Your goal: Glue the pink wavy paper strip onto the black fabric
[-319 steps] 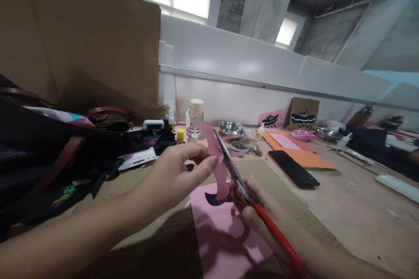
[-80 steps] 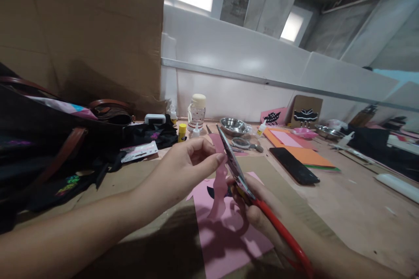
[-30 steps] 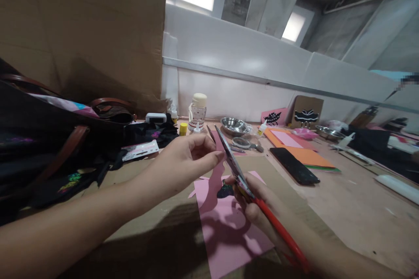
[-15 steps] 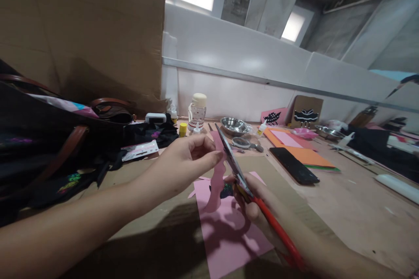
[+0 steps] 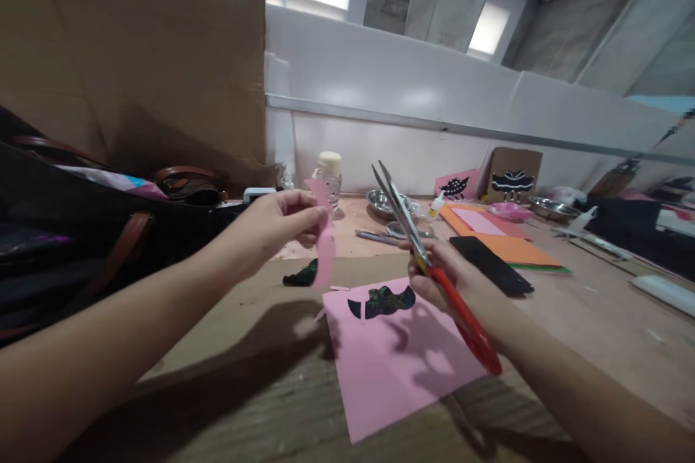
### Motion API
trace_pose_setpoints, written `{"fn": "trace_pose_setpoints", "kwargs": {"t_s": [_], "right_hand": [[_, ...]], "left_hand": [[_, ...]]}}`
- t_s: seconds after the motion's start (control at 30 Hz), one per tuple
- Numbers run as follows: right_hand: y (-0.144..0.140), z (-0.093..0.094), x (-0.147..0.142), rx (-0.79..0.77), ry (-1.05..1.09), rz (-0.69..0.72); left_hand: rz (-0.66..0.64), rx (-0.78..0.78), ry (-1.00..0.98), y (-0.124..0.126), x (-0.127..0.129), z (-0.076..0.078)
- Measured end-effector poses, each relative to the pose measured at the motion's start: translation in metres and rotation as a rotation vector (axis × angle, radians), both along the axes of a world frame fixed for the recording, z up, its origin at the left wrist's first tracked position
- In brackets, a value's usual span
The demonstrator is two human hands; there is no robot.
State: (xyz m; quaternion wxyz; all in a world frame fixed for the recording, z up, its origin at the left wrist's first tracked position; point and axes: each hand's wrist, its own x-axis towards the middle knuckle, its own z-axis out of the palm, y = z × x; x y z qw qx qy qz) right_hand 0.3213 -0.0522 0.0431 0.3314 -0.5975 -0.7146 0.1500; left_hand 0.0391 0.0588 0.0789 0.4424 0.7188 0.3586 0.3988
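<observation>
Currently we see the table (image 5: 570, 318) carrying a pink sheet (image 5: 396, 362) with a dark cutout (image 5: 386, 299) on it, flat between both arms, and a black phone (image 5: 491, 265) just beyond the right hand. Our right hand (image 5: 450, 282) grips red-handled scissors (image 5: 428, 268), blades slightly parted, pointing up and away above the sheet. Our left hand (image 5: 282, 221) pinches a small pink strip (image 5: 324, 242), hanging down, well apart from the blades.
</observation>
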Motion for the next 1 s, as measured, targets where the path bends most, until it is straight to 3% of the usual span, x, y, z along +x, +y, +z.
{"fn": "trace_pose_setpoints", "kwargs": {"t_s": [0.13,0.33,0.53,0.67,0.77,0.9,1.0], "right_hand": [[0.025,0.004,0.024,-0.070,-0.264,-0.136],[0.048,-0.012,0.066,-0.161,-0.376,-0.053],[0.047,-0.003,0.089,-0.136,-0.484,0.021],[0.041,0.007,0.067,-0.029,-0.489,0.057],[0.038,0.008,0.030,0.001,-0.452,0.173],[0.048,-0.007,-0.016,0.007,-0.374,0.399],[0.061,-0.029,-0.030,0.063,-0.270,0.350]], "left_hand": [[-0.017,-0.033,0.259,0.030,-0.038,-0.017],[0.044,0.016,0.655,0.036,-0.082,-0.059],[0.113,0.192,0.820,0.026,-0.089,-0.065],[0.161,0.445,0.862,0.024,-0.083,-0.061],[0.090,0.580,0.844,0.011,-0.066,-0.058],[-0.101,0.671,0.796,-0.012,-0.031,-0.060],[-0.140,0.696,0.758,-0.020,-0.016,-0.070]]}}
